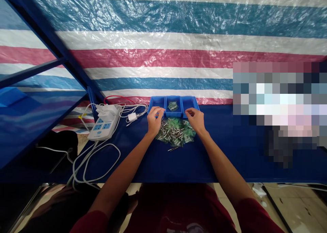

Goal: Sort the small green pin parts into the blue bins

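Note:
My left hand is at the front rim of the left blue bin, thumb and fingertips pinched together. My right hand makes a similar pinch by the front of the right blue bin. Whatever either pinch may hold is too small to make out. Between and just below the hands lies a pile of thin metal rods, mixed with small clear-green plastic packets. A few rods lie loose at the pile's near edge. More packets sit inside the middle blue bin.
On the left stands a white power strip with plugs in it and looping white cables. A white charger lies beside the bins. A blue frame post and striped plastic sheeting rise behind. The right side is partly pixelated.

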A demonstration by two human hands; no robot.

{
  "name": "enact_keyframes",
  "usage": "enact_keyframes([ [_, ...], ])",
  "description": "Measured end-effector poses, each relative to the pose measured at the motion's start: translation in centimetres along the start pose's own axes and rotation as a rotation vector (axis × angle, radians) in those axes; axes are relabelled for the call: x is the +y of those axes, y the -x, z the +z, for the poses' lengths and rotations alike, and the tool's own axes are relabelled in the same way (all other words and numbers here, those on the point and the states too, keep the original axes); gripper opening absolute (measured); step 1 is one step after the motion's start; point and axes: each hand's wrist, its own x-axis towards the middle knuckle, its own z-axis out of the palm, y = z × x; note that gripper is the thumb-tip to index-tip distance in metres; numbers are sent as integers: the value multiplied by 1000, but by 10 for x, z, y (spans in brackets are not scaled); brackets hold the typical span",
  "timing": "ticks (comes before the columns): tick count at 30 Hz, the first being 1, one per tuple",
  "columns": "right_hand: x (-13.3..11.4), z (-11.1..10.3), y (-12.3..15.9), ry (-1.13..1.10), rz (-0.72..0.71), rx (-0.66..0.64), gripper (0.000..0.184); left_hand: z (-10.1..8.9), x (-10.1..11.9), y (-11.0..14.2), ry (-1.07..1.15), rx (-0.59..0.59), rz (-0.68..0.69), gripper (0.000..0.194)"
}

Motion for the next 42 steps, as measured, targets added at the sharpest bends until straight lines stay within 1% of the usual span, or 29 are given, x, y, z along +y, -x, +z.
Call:
enact_keyframes([
  [2, 2, -1, 0, 151, -89, -132, 12, 0, 0, 0, -32, -33, 36, 29],
  [4, 3, 1, 1, 248, -167, -265, 8, 0, 0, 0, -75, -71, 83, 28],
  [6, 1, 6, 3, 293, -234, -329, 11, 0, -1, 0, -139, -141, 129, 25],
  [8, -1, 11, 6, 308, -279, -340, 11, -2, -5, -1, -225, -253, 173, 19],
  [11, -3, 18, 10, 320, -292, -333, 8, -4, -12, -3, -352, -423, 246, 17],
  [13, -3, 19, 11, 327, -283, -329, 9, -6, -16, -5, -406, -488, 283, 20],
  [16, -3, 20, 12, 333, -270, -315, 11, -7, -21, -6, -441, -528, 301, 20],
  [21, -3, 21, 12, 316, -267, -301, 12, -6, -24, -7, -457, -548, 298, 16],
  [25, -5, 23, 13, 329, -261, -318, 12, -6, -23, -7, -490, -564, 330, 15],
  [29, -6, 25, 15, 347, -261, -329, 11, -5, -19, -6, -495, -544, 356, 17],
  [33, -6, 25, 15, 310, -272, -261, 12, -3, -14, -2, -468, -447, 365, 21],
  [37, -7, 22, 15, 185, -309, -151, 16, -2, -9, 1, -433, -334, 369, 26],
  [39, -9, 21, 15, 107, -315, -95, 18, -1, -7, 2, -417, -304, 376, 28],
  [42, -12, 20, 16, 8, -320, -48, 24, -1, -6, 3, -393, -293, 378, 29],
])
